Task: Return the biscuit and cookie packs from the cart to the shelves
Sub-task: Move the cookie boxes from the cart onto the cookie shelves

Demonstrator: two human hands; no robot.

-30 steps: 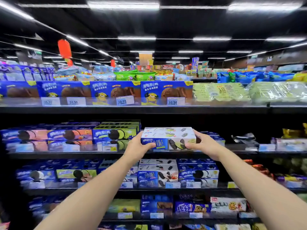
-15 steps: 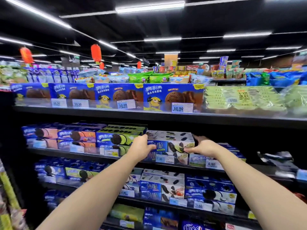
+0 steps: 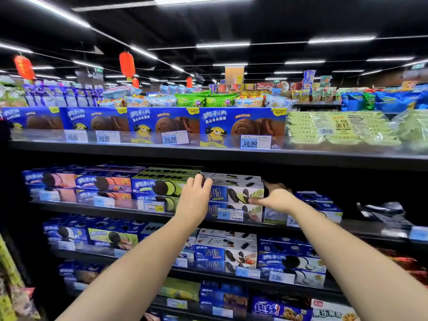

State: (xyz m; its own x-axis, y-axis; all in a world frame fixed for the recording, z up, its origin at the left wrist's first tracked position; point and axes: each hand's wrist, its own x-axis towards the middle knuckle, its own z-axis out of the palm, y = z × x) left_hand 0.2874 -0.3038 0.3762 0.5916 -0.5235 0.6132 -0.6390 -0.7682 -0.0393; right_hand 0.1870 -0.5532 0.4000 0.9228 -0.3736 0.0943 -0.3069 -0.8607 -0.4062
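Well left of the white cookie box (image 3: 236,188), pink and orange-fronted packs (image 3: 104,183) stand stacked on the same shelf (image 3: 361,228). Just left of the box sit the green-fronted packs (image 3: 159,187). Next comes the left hand (image 3: 196,200), its palm against the box's left end and its fingers (image 3: 206,181) curled over the top edge. The box itself lies flat on a matching white pack (image 3: 251,214), above a 7.50 price tag (image 3: 229,214) and below the row of big blue cartons (image 3: 240,126) one shelf up. At the box's right end the right hand (image 3: 275,198) grips it, thumb pressed on the front face and the other fingers hooked round behind. Just right of the box lie lower blue packs (image 3: 317,202), and well to its right a dark crumpled bag (image 3: 382,208).
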